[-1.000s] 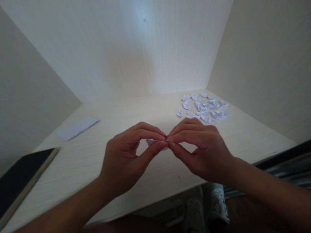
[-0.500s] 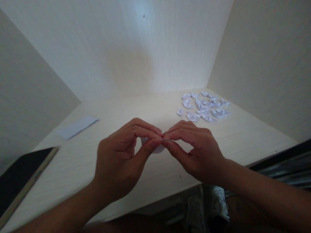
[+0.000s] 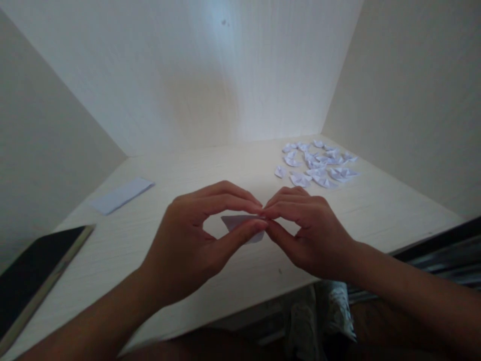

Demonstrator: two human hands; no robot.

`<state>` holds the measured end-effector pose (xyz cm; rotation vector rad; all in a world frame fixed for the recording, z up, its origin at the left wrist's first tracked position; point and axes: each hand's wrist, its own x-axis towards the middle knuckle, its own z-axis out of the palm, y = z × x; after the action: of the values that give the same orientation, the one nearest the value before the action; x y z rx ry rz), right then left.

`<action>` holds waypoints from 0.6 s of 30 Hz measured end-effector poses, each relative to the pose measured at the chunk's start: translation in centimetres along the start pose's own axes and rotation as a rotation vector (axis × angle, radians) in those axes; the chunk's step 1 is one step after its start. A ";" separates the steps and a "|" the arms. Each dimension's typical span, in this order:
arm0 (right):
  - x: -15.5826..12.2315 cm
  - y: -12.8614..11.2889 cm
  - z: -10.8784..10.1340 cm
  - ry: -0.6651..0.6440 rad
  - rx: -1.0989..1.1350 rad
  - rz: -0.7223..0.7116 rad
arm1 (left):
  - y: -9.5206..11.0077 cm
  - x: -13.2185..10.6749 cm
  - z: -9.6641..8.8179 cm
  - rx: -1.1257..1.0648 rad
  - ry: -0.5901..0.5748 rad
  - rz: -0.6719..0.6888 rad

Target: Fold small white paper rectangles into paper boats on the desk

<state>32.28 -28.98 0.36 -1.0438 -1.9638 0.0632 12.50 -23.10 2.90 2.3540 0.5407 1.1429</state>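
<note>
My left hand (image 3: 195, 240) and my right hand (image 3: 308, 233) meet fingertip to fingertip just above the pale desk (image 3: 210, 175). Both pinch a small folded piece of white paper (image 3: 240, 223), which shows between the left thumb and fingers. Most of the paper is covered by my fingers. A cluster of several small folded white paper pieces (image 3: 319, 165) lies at the far right of the desk, beyond my right hand.
A flat strip of white paper (image 3: 122, 195) lies at the left of the desk. A dark tablet or phone (image 3: 33, 276) rests at the near left edge. Walls enclose the desk on three sides. Patterned fabric (image 3: 323, 316) shows below the desk's front edge.
Both hands shifted slightly left, then back right, still pinching the paper. More of the folded paper now shows between my left thumb and fingers.
</note>
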 end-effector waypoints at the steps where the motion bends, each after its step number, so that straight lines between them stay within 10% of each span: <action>1: 0.1 0.0 0.0 -0.014 -0.020 -0.016 | 0.1 0.1 0.0 0.035 -0.008 0.026; 18: -0.4 1.6 1.3 -0.009 0.007 -0.063 | 1.3 -0.4 -1.3 0.107 0.255 -0.032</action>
<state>32.54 -27.81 -1.39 -0.9777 -2.0024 0.0400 11.40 -24.12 4.10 2.2914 0.7420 1.4427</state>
